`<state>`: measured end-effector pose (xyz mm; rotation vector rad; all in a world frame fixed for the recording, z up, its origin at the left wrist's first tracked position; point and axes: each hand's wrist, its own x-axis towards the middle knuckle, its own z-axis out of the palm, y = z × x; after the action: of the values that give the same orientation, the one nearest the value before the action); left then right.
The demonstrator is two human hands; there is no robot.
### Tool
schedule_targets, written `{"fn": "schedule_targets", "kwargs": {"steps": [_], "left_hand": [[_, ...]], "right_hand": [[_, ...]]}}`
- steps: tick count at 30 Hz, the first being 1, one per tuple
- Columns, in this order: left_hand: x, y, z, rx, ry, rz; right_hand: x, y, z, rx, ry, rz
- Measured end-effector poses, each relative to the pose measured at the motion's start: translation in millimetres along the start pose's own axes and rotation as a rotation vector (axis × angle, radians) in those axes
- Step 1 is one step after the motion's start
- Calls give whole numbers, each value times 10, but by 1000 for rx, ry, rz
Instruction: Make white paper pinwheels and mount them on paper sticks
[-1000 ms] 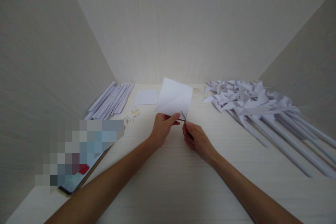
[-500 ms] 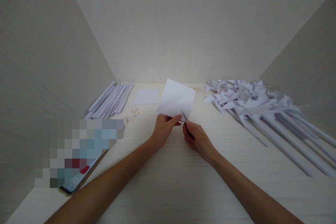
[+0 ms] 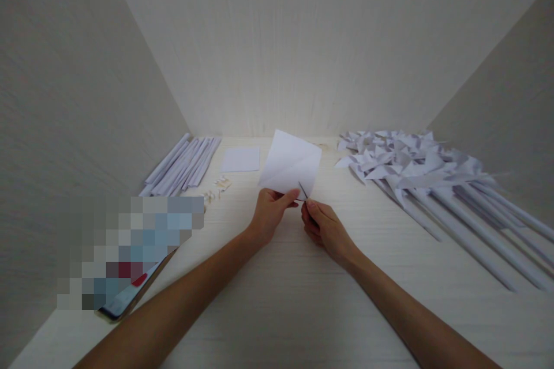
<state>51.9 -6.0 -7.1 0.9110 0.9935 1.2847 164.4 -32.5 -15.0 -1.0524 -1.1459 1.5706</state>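
Near the middle of the tabletop (image 3: 277, 300), the left hand (image 3: 268, 216) pinches the lower corner of a white paper square (image 3: 291, 162) between thumb and fingers, holding it tilted up off the surface. Just right of that corner, the right hand (image 3: 324, 228) is closed around a thin dark pointed tool (image 3: 303, 190), whose tip meets the paper's lower edge. Whether it is small scissors, a pin or something else is too slight to make out, and most of it is hidden inside the fist.

The paper looks light and thin, creased along its diagonals, and would likely bend or tear easily; a hold near the corner or edge, close to where the tool touches, seems the steadiest.

Behind the paper, to its left, lies another flat white square (image 3: 240, 159), with a row of rolled paper sticks (image 3: 184, 165) further left and some small pale bits (image 3: 217, 187) nearer, too tiny to identify. Well to the right of the paper sits a heap of finished paper pinwheels (image 3: 411, 164) on long sticks, partly cut off at the frame edge. Left and nearer than the paper, a phone (image 3: 125, 294) lies mostly blurred out.
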Motion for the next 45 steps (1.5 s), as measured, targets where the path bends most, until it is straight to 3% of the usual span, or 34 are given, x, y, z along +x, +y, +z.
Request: {"fn": "schedule_targets", "kwargs": {"steps": [20,31,40,45], "left_hand": [[-38,-21,37,85,21,-17],[-27,-27,24,-11,21,-96],[9,14,26,-182,81,-34],[14,31,29,-218,55,-117]], "right_hand": [[4,23,-15,45,5,-19],[1,21,-14,26,15,-19],[5,14,-8,3,9,-23],[6,29,-22,0,8,-21]]}}
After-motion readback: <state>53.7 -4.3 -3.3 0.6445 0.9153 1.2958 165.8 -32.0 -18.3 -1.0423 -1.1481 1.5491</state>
